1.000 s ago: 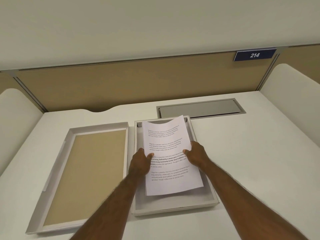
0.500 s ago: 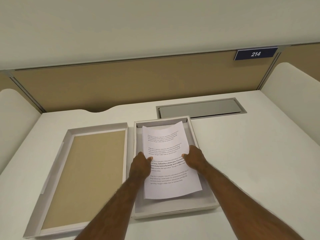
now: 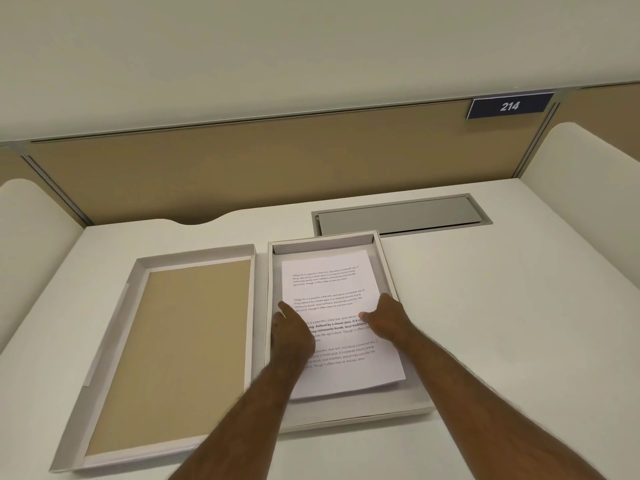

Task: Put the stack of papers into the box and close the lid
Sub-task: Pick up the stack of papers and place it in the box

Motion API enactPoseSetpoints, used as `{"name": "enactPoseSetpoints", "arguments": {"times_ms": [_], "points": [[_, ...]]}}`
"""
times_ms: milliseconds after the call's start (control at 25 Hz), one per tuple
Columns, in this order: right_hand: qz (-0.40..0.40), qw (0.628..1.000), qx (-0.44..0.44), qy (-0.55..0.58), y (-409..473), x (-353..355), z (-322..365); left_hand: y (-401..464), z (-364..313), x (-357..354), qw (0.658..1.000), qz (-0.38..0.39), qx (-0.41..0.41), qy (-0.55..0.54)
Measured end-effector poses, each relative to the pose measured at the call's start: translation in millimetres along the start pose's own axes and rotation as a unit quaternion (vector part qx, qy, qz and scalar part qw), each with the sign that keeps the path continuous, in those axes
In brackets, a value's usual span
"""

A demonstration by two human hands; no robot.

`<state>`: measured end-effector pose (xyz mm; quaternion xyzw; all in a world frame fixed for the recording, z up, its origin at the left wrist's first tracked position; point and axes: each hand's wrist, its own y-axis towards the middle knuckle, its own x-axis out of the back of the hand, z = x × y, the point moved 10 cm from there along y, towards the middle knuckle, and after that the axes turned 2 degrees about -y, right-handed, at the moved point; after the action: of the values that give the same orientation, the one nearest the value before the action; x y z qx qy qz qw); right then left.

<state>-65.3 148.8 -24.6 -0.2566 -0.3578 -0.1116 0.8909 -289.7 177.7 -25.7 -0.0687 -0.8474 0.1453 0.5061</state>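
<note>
The stack of papers (image 3: 325, 278), white sheets with printed text, lies nearly flat inside the shallow white box (image 3: 363, 415) at the middle of the desk. My left hand (image 3: 292, 332) holds the stack's left edge, down in the box beside its left wall. At the stack's right edge, my right hand (image 3: 386, 318) grips with the thumb on top of the sheets. The lid (image 3: 166, 341) lies upside down to the left of the box, its tan inside facing up.
A grey cable hatch (image 3: 398, 214) is set into the white desk (image 3: 502, 306) just behind the box. A tan partition with a blue "214" sign (image 3: 509, 106) closes the back. White side dividers (image 3: 588, 161) stand at both sides.
The stack has come down from a raised, curled position to lie nearly flat in the box. Both hands lowered with it and stayed on its edges.
</note>
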Motion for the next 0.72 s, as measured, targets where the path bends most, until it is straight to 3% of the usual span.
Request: {"name": "enactPoseSetpoints", "arguments": {"times_ms": [560, 640, 720], "points": [[0.010, 0.998, -0.007, 0.069, -16, -5, -3, 0, 6, 1, 0.988, -0.014, -0.009, -0.152], [0.008, 0.998, 0.016, 0.066, -18, -4, 1, -1, 4, 4, 0.987, -0.021, -0.015, -0.156], [-0.004, 0.995, 0.094, 0.042, -25, 0, 17, -5, -4, 13, 0.986, -0.046, -0.045, -0.155]]}}
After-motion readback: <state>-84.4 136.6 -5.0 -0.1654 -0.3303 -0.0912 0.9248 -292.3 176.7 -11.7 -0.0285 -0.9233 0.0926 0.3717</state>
